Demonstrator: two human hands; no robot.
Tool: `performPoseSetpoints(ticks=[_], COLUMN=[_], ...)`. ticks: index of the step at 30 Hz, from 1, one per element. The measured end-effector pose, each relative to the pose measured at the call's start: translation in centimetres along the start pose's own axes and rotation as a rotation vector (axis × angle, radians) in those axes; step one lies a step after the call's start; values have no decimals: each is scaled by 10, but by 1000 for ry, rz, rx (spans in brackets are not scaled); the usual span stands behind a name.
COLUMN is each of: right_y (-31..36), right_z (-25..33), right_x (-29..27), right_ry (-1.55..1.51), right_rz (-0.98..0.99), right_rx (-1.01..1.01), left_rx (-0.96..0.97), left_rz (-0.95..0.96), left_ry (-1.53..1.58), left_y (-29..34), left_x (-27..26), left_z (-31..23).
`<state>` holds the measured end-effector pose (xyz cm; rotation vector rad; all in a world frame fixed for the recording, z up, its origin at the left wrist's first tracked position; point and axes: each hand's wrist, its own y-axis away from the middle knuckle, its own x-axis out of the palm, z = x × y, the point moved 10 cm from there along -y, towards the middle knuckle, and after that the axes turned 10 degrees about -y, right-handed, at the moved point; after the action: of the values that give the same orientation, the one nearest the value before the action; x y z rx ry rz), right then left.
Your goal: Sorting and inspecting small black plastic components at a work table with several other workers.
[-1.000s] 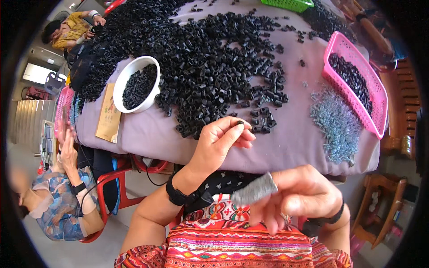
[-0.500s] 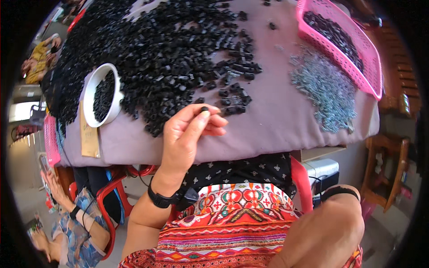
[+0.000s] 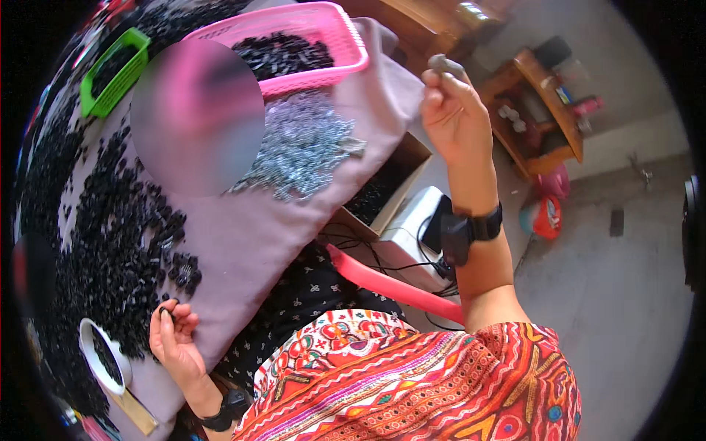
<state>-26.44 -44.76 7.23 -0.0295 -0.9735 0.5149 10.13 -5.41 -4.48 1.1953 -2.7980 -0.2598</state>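
- White round bowl [image 3: 99, 360] with small black pieces inside stands at the near left corner of the table covered in mauve cloth [image 3: 243, 235]; a flat tan card [image 3: 132, 411] lies just beside it, toward the near edge.
- Left hand [image 3: 173, 338] rests at the table's near edge, fingers curled narrow around one small black ring-shaped piece [image 3: 163, 312] pinched at the fingertips; the piece looks about as wide as it is long, so its long axis cannot be told.
- The wide heap of small black plastic pieces [image 3: 110, 242] spreads over the left half of the cloth, touching the left hand's fingertips on its far side; this hand is much the nearer of the two to the heap.
- Green plastic basket [image 3: 110, 70] sits at the far left edge.
- Pile of small silver-grey metal pieces [image 3: 301, 147] lies near the middle of the cloth, toward the far side, just in front of the pink plastic basket [image 3: 309, 40] that holds more black pieces.
- Open cardboard box [image 3: 382, 187] with dark pieces stands below the table's right edge.
- Right hand [image 3: 456, 110] is raised off the table, well apart to the right of the cloth, closed around a small grey object [image 3: 445, 65] that sticks out above the fingers; a black wristband [image 3: 471, 228] is on that wrist.
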Motion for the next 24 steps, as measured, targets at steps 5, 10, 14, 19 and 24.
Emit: performPoseSetpoints(ticks=[5, 10, 14, 19, 24], right_y=[54, 170, 205, 265, 224], right_z=[81, 25, 115, 332, 288], right_x=[-221, -364, -374, -362, -395], right_ry=[87, 591, 585, 453, 710], right_rz=[-648, -1130, -1225, -1481, -1265], right_rx=[-264, 248, -59, -720, -334], left_rx=[3, -12, -6, 1, -22], left_rz=[17, -24, -11, -11, 36], left_ry=[-19, -40, -49, -102, -78], left_y=[-10, -12, -15, -11, -21], left_x=[0, -3, -8, -11, -3], left_z=[5, 5, 6, 3, 15])
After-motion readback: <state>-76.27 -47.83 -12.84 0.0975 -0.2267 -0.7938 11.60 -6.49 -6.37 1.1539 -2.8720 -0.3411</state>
